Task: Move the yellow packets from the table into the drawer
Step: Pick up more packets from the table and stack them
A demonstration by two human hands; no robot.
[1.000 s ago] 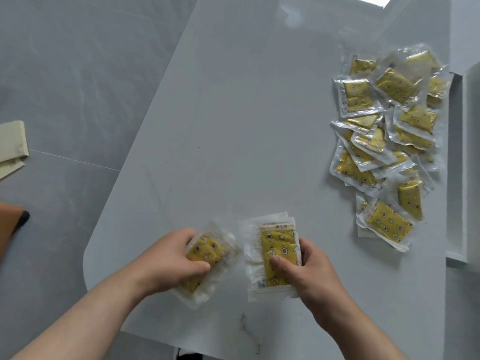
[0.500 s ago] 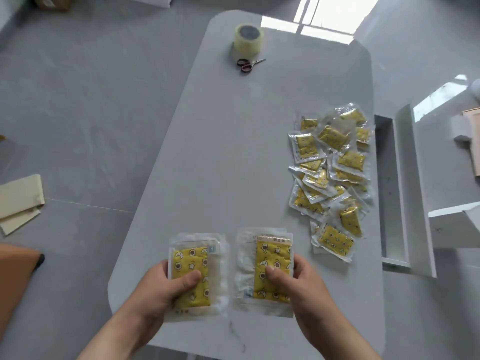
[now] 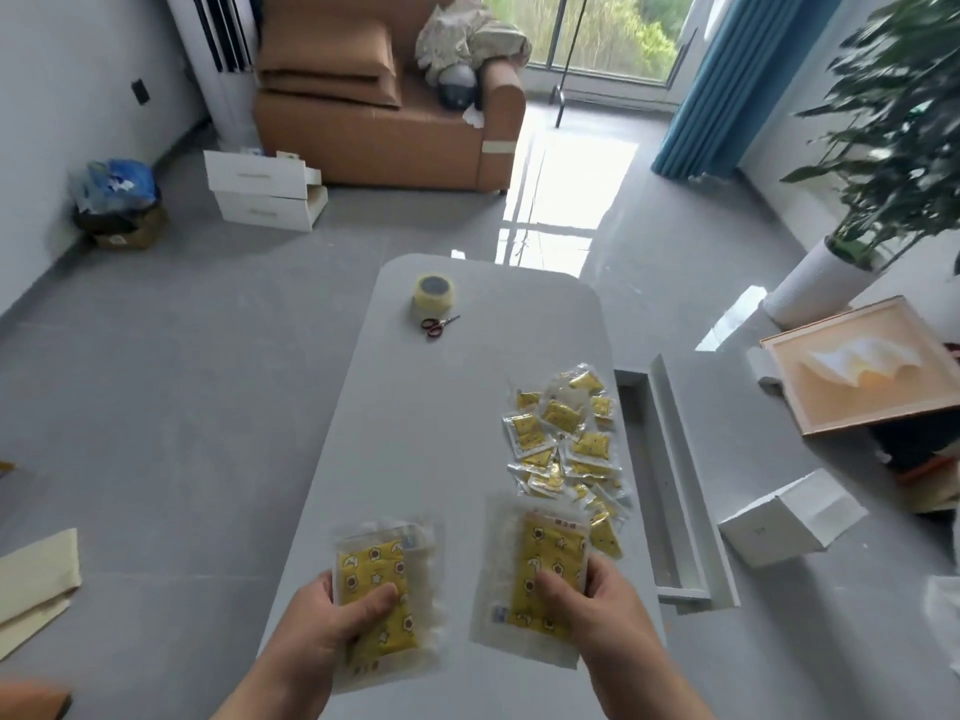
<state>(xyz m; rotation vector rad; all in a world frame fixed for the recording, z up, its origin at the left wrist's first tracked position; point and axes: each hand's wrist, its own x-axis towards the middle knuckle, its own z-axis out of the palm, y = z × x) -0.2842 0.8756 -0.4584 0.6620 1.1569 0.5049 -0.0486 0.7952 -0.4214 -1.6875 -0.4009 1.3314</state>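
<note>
My left hand grips a stack of yellow packets in clear wrap, thumb across the front, above the near end of the grey table. My right hand grips a second stack of yellow packets the same way, a little to the right. A loose pile of several yellow packets lies along the table's right side. Just right of that pile, the open white drawer juts out beside the table edge; what I see of its inside looks bare.
A tape roll and red-handled scissors lie at the table's far end. A white box and a wooden frame sit on the floor to the right. A brown sofa and a potted plant stand farther off.
The view has tilted up from the tabletop to the whole room. Both hands have lifted their packet stacks off the table, and the left stack has turned upright.
</note>
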